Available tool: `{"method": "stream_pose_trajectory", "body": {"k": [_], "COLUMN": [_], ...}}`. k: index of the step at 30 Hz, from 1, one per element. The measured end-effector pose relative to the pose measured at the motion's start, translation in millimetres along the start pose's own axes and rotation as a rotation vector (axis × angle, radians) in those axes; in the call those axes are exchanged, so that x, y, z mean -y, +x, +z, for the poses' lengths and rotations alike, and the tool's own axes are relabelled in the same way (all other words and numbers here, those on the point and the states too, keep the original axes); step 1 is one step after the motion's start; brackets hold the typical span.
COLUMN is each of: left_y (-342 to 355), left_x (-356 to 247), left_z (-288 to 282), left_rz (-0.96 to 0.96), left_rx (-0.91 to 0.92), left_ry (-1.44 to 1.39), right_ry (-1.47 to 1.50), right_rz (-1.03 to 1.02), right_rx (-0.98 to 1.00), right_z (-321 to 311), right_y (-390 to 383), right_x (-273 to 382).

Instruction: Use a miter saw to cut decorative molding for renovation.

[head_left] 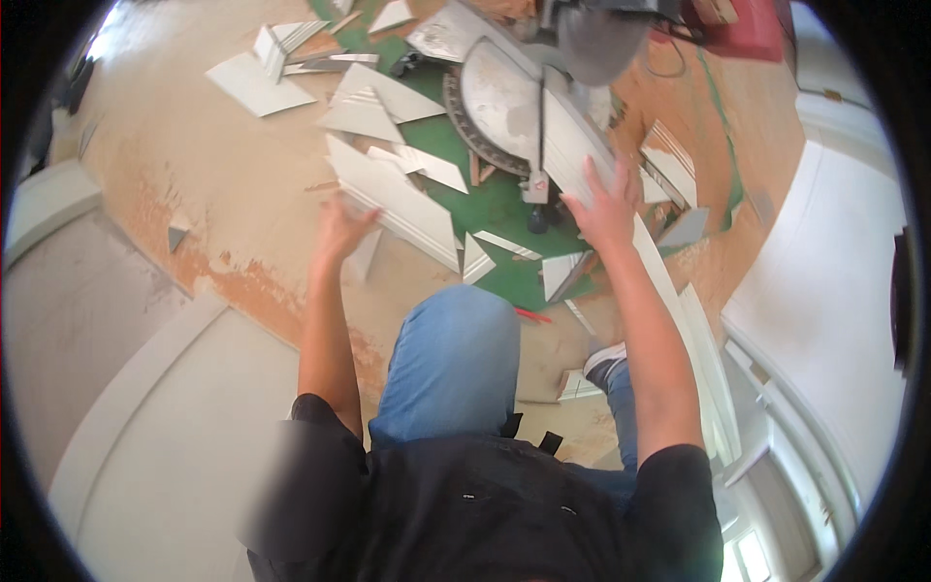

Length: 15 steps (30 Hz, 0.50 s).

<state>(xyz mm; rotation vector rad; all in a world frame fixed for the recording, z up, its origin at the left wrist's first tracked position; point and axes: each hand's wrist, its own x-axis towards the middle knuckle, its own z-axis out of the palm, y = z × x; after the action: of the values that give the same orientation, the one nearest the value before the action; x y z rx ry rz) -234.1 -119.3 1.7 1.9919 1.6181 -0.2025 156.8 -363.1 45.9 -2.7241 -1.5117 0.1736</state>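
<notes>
My left hand (344, 229) is at the lower left edge of a white grooved moulding offcut (396, 206), its thumb along the edge and its fingers partly hidden. The offcut has slanted ends and lies over other scraps. My right hand (609, 211) grips a long white moulding strip (661, 276), index finger and thumb spread over it. That strip runs from the mitre saw (499, 97) down past my right forearm. The saw's round table, scale and front knob show between my hands; its dark head is at the top.
Several white moulding scraps (260, 85) are strewn over the green mat (451, 145) and dusty floor (184, 126). A red case (742, 29) sits at the far right. My bent knee (456, 354) is close below the saw. White panelling (824, 242) stands at the right.
</notes>
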Motion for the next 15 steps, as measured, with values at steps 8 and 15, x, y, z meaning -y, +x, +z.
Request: {"method": "stream_pose_trajectory", "body": {"k": [8, 15], "left_y": [34.7, 31.9], "left_x": [-6.2, 22.8], "left_z": [26.2, 22.9], "left_rz": [-0.24, -0.145], "left_rx": [-0.025, -0.037], "left_ry": [-0.633, -0.536], "right_ry": [-0.012, 0.083], "right_rz": [0.016, 0.177], "right_rx": [0.008, 0.235], "right_z": [-13.3, -34.3], "right_y": [-4.0, -119.8], "right_x": [-3.0, -84.3]}}
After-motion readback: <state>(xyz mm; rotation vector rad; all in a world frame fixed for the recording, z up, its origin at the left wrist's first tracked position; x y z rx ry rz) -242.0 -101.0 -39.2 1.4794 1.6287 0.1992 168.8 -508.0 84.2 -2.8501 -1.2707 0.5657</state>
